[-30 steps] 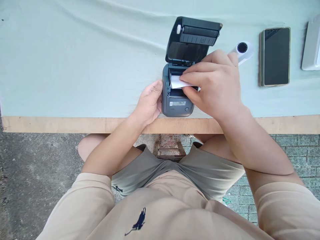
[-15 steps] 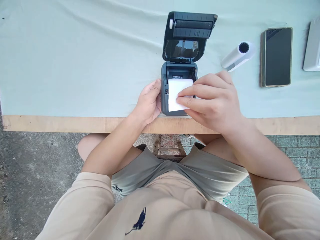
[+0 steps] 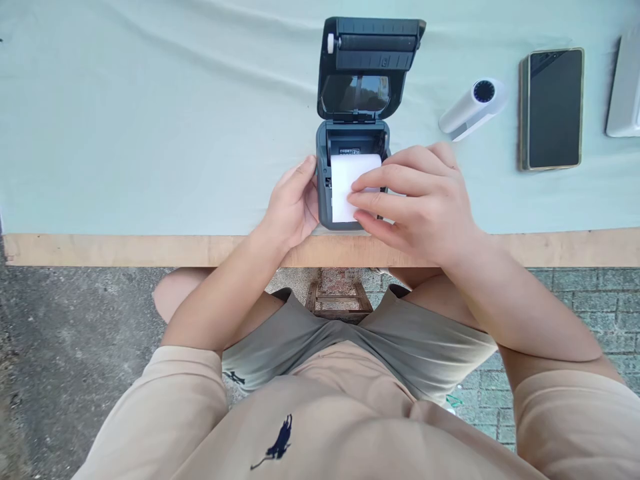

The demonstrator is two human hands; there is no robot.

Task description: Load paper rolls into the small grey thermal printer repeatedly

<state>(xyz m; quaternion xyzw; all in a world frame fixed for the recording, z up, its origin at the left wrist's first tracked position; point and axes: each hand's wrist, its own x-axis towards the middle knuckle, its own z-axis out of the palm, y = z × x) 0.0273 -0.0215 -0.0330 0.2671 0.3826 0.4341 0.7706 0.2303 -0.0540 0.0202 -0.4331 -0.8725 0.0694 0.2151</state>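
Observation:
A small dark label printer (image 3: 324, 210) stands at the table's front edge with its lid (image 3: 356, 97) raised and tilted back. White paper (image 3: 345, 190) from its bay lies over the front part of the body; whether a roll sits beneath cannot be seen. My left hand (image 3: 294, 203) grips the printer's left side, thumb along the upper edge, other fingers mostly hidden. From the right, my right hand (image 3: 420, 200) reaches across with its fingertips on the paper, holding it near its front end. The printer's right side is partly covered by that hand.
Right of the printer, a white handheld device (image 3: 465, 115) with a dark round end lies on the pale cloth (image 3: 150, 147). Farther right are a phone (image 3: 555, 110) resting on a box-like object and a white object (image 3: 623, 93) cut off by the frame. A wooden edge (image 3: 125, 249) borders the table.
The printer appears slightly farther left and up in the view, along with the other table items. My right fingers have shifted a little on the paper, which now lies straighter.

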